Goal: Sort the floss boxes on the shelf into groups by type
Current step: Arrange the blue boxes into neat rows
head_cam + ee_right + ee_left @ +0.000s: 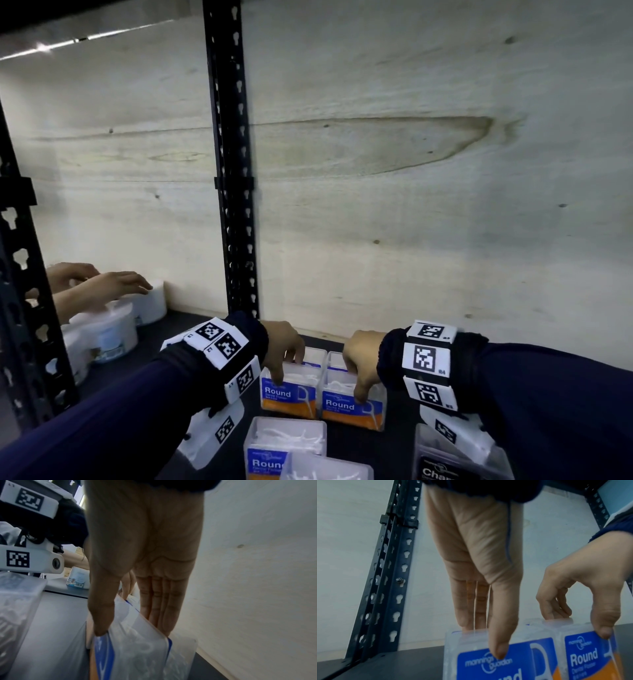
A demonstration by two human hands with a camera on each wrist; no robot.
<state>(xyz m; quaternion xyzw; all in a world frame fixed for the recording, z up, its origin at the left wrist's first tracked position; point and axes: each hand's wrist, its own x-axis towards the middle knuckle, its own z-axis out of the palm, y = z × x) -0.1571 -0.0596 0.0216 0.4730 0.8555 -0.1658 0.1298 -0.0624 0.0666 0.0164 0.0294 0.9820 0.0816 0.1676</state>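
Two clear floss boxes with blue-and-orange "Round" labels stand side by side on the dark shelf. My left hand (286, 365) (482, 639) pinches the left box (287, 395) (489, 660) from above, thumb on the label and fingers behind. My right hand (356, 380) (133, 632) grips the right box (352, 406) (137, 651) the same way. More clear boxes (317, 356) stand just behind them. Nearer me sit another Round box (284, 448), a clear box (325, 471) and a black "Charcoal" box (448, 469).
A black slotted upright post (233, 171) rises left of my hands, and a plywood back wall (411, 205) closes the shelf. In the bay to the left, another person's hands (102, 284) rest on white round tubs (113, 330).
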